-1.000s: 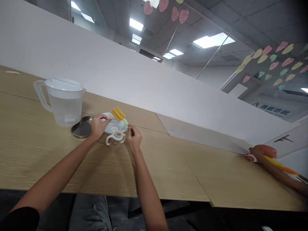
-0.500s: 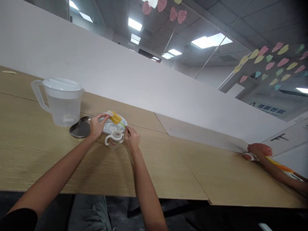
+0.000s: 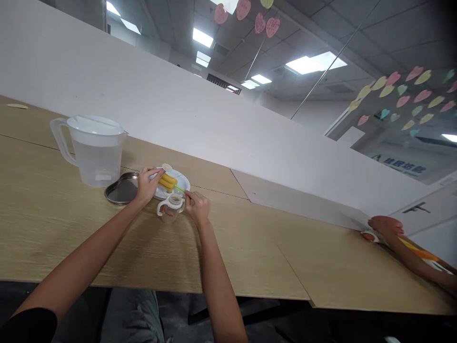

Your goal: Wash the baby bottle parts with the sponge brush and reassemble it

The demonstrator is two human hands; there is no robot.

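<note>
My left hand (image 3: 148,185) pinches a small white round-ended piece (image 3: 166,167) above a white plate (image 3: 182,183). My right hand (image 3: 197,208) holds the thin green handle (image 3: 180,190) of a yellow sponge brush (image 3: 167,181), whose head lies over the plate. A clear baby bottle with two white handles (image 3: 171,208) stands on the table just in front of the plate, between my hands. Its contents are hard to make out.
A clear plastic pitcher with a white lid (image 3: 96,151) and a round steel tray (image 3: 121,189) stand to the left on the wooden table (image 3: 250,252). A co-worker's hand (image 3: 383,228) rests at the far right, near a yellow-orange object (image 3: 417,252).
The sponge brush head has moved down onto the plate and leftward. The small white piece has appeared in my left hand's fingers since the oldest frame.
</note>
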